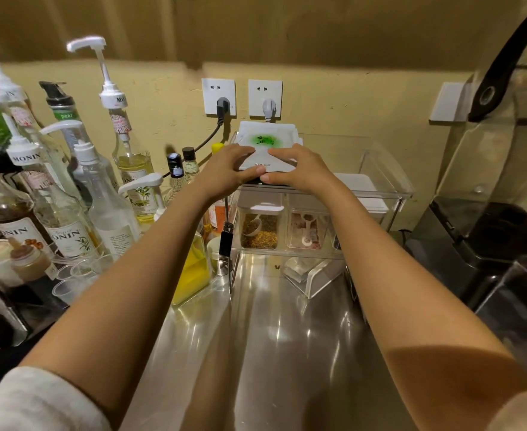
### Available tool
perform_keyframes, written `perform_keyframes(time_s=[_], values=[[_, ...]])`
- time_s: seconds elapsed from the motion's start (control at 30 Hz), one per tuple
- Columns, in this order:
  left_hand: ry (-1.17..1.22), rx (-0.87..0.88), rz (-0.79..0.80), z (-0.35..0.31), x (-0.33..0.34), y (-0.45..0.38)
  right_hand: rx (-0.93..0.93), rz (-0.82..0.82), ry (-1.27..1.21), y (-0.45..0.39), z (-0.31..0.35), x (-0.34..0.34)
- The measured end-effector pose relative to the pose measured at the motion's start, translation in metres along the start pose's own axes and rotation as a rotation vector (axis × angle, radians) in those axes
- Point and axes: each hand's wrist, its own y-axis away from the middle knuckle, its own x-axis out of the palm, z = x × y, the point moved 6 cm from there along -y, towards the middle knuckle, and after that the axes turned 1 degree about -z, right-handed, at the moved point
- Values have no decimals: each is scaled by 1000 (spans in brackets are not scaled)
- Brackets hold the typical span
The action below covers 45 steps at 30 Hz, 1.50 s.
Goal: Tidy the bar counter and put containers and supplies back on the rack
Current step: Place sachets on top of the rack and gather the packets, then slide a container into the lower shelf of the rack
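On top of the clear acrylic two-tier rack (389, 194) sits a stack of white flat packets with a green printed patch (267, 144), and both hands are on it. Left hand (226, 172) and right hand (299, 169) each have fingers spread over the near edge of the top packet, thumbs tucked under the front so the tips nearly meet; it's a loose pinch on the stack, not a fist. One white lidded box (364, 191) sits on the same shelf to the right of the stack.

Below, the lower shelf holds clear square canisters: I can count two for sure, one with yellowish-brown dried bits and a scoop (259, 228), one with pinkish stuff and a white spoon (307, 230). A third is mostly hidden by the right arm.

Two white wall sockets (242, 96) behind, each with a plug in it. Brushed steel counter (271, 337), very shiny. Left side is a crowd of glass syrup bottles with white pumps (122, 141), too many overlapping to count properly.
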Motion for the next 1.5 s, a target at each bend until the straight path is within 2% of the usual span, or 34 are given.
perform_keyframes(time_s=[0.4, 0.8, 1.13, 1.5], values=[[-49, -9, -11, 0, 1, -1, 15, -13, 13, 1, 0, 3], [91, -107, -69, -13, -4, 12, 97, -107, -83, 10, 6, -6], [-59, -158, -97, -30, -14, 41, 131, -210, -74, 47, 26, -20], [33, -203, -82, -58, -3, 99, 164, -214, -88, 105, 36, -19]])
